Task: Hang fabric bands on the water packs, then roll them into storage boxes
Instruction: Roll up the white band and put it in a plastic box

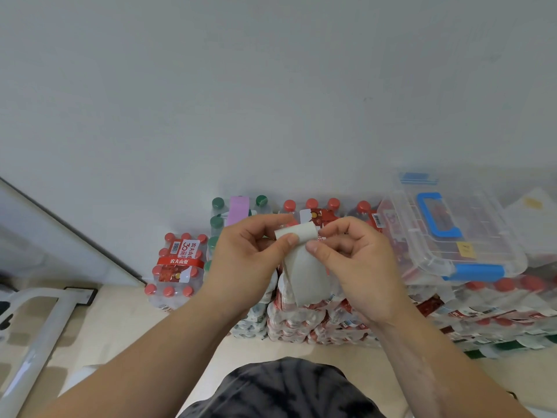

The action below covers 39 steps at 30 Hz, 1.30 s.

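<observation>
A pale grey-green fabric band point(306, 276) hangs between both hands, its top end rolled over at the fingertips. My left hand point(250, 251) pinches the rolled end from the left, and my right hand point(355, 260) pinches it from the right. Behind them stand stacked water packs point(316, 318) with red caps against the wall. A pink band point(238, 209) lies draped over a green-capped pack point(217, 218). A clear storage box point(452, 230) with a blue handle and blue latches rests on the packs at the right.
A single red-capped water pack point(177, 267) sits alone on the floor to the left. A white metal frame point(39, 327) stands at the lower left. More packs point(497, 309) extend to the right under the box. A white wall backs everything.
</observation>
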### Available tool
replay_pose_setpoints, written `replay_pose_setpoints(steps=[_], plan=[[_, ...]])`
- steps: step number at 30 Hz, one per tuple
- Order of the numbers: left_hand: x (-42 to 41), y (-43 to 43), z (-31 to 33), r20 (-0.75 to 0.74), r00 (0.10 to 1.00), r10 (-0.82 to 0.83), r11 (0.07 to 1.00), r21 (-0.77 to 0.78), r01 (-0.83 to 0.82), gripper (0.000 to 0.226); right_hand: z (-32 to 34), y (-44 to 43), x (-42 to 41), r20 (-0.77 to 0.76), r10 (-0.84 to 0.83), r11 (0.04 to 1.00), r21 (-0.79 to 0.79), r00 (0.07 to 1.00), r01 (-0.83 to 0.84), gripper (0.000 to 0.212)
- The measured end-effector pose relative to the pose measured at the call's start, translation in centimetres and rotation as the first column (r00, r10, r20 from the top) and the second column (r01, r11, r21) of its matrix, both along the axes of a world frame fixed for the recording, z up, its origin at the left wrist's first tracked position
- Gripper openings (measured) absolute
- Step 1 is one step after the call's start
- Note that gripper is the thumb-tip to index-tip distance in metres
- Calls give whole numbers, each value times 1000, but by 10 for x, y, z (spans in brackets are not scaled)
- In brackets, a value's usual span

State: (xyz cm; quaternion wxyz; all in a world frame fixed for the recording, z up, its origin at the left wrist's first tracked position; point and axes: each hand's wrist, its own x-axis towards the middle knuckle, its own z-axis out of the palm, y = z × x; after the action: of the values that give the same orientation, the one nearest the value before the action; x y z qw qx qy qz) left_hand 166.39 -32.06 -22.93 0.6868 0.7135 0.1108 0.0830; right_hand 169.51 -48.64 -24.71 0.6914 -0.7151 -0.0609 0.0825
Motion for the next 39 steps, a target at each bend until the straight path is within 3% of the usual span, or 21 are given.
replay_pose_setpoints(steps=[5, 9, 14, 17, 24, 31, 39], plan=[[-2, 0, -4, -13, 999, -45, 998, 40, 45, 20, -1, 5, -2, 92, -96, 995, 30, 991, 94, 8], [-1, 4, -4, -28, 996, -84, 996, 7, 84, 24, 2, 1, 0, 100, -59, 998, 25, 993, 57, 9], [-1, 5, -2, -32, 994, -101, 995, -13, 100, 25, 1, 0, 0, 49, -36, 998, 51, 998, 33, 4], [-1, 4, -3, -17, 997, -73, 997, 11, 73, 25, 0, 3, -3, 15, -44, 996, 81, 999, 42, 15], [1, 1, -6, 33, 997, -68, 996, 67, 65, 24, 1, 5, -5, 32, -98, 992, 81, 995, 95, 17], [-4, -2, -2, 2, 998, -58, 996, -71, 58, 21, 1, 7, -6, -26, -95, 983, 156, 995, 98, 7], [-2, -1, 1, 1, 998, -66, 997, -46, 66, 18, 4, 6, -7, -26, -99, 982, 158, 995, 102, 10]])
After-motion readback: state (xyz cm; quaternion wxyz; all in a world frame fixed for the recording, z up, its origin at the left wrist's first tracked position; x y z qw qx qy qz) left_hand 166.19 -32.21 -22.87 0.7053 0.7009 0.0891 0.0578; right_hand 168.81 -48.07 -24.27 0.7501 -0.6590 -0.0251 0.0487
